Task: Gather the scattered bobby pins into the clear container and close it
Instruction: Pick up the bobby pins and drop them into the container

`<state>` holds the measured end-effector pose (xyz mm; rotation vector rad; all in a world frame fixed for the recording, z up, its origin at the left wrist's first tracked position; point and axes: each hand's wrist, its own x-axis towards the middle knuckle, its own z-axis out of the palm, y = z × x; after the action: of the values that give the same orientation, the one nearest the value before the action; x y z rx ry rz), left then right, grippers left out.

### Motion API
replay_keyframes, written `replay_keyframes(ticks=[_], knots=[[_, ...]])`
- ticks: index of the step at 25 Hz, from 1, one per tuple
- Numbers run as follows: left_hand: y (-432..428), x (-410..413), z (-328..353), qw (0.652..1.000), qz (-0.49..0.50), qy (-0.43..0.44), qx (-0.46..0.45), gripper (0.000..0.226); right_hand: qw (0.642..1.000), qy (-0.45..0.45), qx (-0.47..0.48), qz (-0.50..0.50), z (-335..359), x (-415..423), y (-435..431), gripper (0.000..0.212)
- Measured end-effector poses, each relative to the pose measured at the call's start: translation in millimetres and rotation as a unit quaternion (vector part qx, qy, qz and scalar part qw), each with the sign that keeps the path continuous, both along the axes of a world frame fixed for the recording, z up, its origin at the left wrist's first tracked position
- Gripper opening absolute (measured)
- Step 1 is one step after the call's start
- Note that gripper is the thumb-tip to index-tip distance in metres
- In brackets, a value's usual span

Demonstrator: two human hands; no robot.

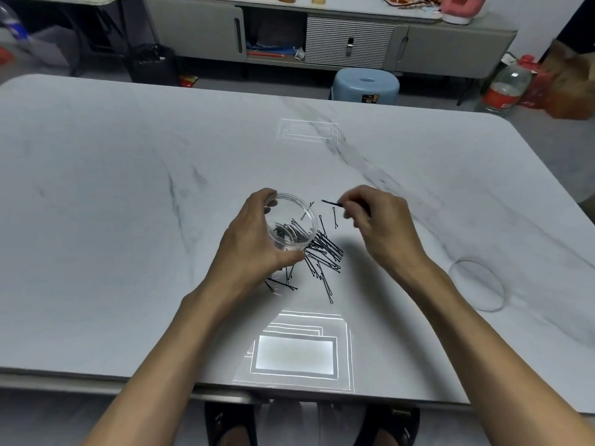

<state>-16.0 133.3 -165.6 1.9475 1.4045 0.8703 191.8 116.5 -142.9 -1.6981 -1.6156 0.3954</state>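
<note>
A round clear container [291,222] is tilted toward the right, gripped by my left hand [254,243] around its left side. Several black bobby pins lie inside it. A pile of black bobby pins [325,252] is scattered on the white marble table [112,220] just right of and below the container. My right hand [380,220] pinches one bobby pin [331,203] above the table, right of the container's mouth. The clear round lid [477,284] lies flat on the table far to the right.
Bright reflections of ceiling lights [296,352] show on the table near its front edge. Beyond the far edge stand a blue stool [365,83], a grey cabinet [322,37] and a large jar [504,88] on the floor.
</note>
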Motion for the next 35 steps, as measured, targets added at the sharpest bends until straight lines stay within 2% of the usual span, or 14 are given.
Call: replay_keyframes(ticks=[4,5,7,9,12,15,17,19,23,25,29,32,35], knots=[[-4,4,2,0.999,-0.032,-0.003,-0.002,0.099,0.988,-0.024,0.005,0.153,13,-29,-1,0.008],[-4,4,2,0.999,-0.033,-0.008,-0.003,0.099,0.988,-0.037,0.01,0.152,12,-31,-2,0.006],[-3,2,3,0.999,-0.029,-0.013,0.001,0.097,0.996,-0.026,0.025,0.084,10,-30,0,0.009],[-2,0,2,0.999,-0.024,-0.021,0.003,0.095,0.998,0.049,-0.028,0.011,8,-27,0,0.008],[-1,1,3,0.999,-0.024,-0.037,-0.011,0.101,0.979,0.168,-0.114,0.017,3,-30,-2,0.008],[1,-2,4,0.999,-0.006,-0.042,-0.013,0.105,0.973,0.203,-0.105,0.018,0,-26,3,0.013],[5,-8,3,0.999,0.024,-0.023,0.006,0.1,0.988,0.116,-0.097,-0.025,-7,-14,7,0.012],[8,-16,2,0.998,0.062,-0.019,0.014,0.097,0.99,0.015,-0.13,-0.059,-20,-7,4,0.007],[11,-22,-1,0.996,0.089,-0.008,0.012,0.098,0.978,-0.084,-0.179,-0.06,-40,-16,-1,0.006],[11,-21,-2,0.996,0.085,-0.009,0.016,0.098,0.969,-0.164,-0.176,-0.057,-38,-18,0,0.005],[12,-20,-3,0.997,0.079,-0.008,0.013,0.098,0.931,-0.31,-0.19,-0.032,-33,-21,-5,0.025],[12,-20,-2,0.997,0.079,-0.011,0.013,0.098,0.92,-0.348,-0.179,-0.017,-32,-21,-11,0.022],[11,-20,-2,0.997,0.077,-0.014,0.008,0.097,0.953,-0.275,-0.126,-0.013,-32,-10,-9,0.019]])
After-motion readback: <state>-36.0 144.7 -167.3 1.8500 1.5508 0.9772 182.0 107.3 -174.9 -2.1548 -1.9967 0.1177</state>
